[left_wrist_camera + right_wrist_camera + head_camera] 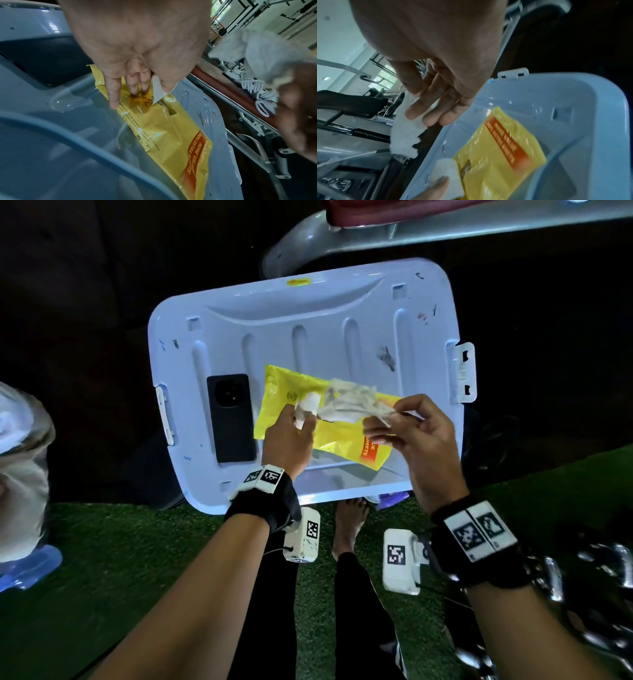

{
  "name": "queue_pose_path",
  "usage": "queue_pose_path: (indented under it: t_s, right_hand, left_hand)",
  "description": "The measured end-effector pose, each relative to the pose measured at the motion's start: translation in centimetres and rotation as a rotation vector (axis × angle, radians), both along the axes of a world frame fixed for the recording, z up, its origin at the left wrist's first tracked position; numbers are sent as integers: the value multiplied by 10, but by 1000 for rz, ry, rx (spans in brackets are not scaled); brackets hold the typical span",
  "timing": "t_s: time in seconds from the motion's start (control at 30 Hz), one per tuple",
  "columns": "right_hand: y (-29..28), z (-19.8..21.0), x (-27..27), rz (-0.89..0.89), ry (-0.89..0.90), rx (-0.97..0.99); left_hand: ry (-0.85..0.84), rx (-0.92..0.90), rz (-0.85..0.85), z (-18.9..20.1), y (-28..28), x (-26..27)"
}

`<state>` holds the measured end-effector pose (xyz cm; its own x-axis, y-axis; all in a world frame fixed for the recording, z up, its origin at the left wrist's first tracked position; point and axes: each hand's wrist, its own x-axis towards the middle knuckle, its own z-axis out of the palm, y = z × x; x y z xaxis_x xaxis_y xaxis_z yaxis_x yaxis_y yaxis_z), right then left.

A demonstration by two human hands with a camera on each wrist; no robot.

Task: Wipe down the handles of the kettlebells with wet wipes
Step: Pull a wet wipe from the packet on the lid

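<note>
Yellow wipes pack (pixel 329 419) lies flat on pale blue bin lid (pixel 308 313), centre of head view, orange band toward lower right. Left hand (pixel 287 436) sits on pack's left part, fingers pressing down on it, thumb and forefinger pinching the white peel-back flap (pixel 158 89) (seen clearly from left wrist). Right hand (pixel 414 436) hovers just above pack's right half, thumb and fingers clamped on a crumpled white wet wipe (pixel 349 402); wipe stretches across the upper part of the pack between both hands, mostly off the surface. Black phone (pixel 232 418) lies just left of pack, near left hand, not touching it. Lid's upper half is bare plastic; near edge of lid sits close to the wrists. Green turf (pixel 137 559) below lid. Shiny kettlebells (pixel 548 577) (blurred) at lower right edge, well apart from the wipe.
</note>
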<state>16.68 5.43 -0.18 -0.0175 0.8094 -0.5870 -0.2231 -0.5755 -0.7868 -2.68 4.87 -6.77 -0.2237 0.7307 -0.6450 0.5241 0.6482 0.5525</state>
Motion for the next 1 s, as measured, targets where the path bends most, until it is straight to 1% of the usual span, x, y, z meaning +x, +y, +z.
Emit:
queue_pose_path:
  t_s: [0.03,0.07,0.13,0.2,0.23,0.3,0.37,0.43,0.5,0.53,0.6,0.67,0.73,0.83,0.9,0.93,0.97,1.0]
  right_hand:
    - [-2,3,5,8,-82,42]
    - [-4,4,10,46,-202,87]
    - [-9,1,12,178,-501,145]
    - [-13,-11,8,306,-731,160]
    - [-16,-21,5,353,-790,167]
    - [-20,-44,0,425,-848,147]
    - [-26,-65,-7,501,-863,82]
    - [-35,-81,-13,530,-905,78]
    - [-43,-89,-17,475,-933,106]
    - [-45,-92,-18,448,-938,115]
    - [-50,-96,-17,444,-951,106]
    - [-52,-101,-14,426,-957,114]
    - [-53,-104,-10,326,-945,160]
    - [-52,-104,-3,154,-947,188]
    - [-55,-103,3,29,-925,156]
    - [-58,-102,6,-41,-898,104]
    - [-62,-102,9,-108,-868,41]
    - [-67,-101,11,-174,-834,-21]
  left_hand:
    - [0,7,3,0,-1,0]
    - [3,12,1,-1,-1,1]
    - [19,20,-5,-3,-3,1]
    - [36,27,-11,-5,-4,2]
    - [36,34,-14,-5,-4,2]
    - [39,75,-29,-6,-6,6]
    - [101,163,-74,-6,-9,8]
    - [125,277,-140,-4,-13,12]
    - [72,367,-254,-3,-18,16]
    - [42,365,-334,-4,-19,18]
    - [22,268,-510,-10,-18,21]
    - [96,180,-678,-16,-15,23]
    - [164,150,-799,-24,-13,23]
    - [208,58,-905,-30,-11,22]
    - [232,18,-978,-30,-12,24]
    - [235,16,-980,-28,-12,26]
    - [225,32,-945,-26,-13,28]
    - [191,64,-869,-23,-14,31]
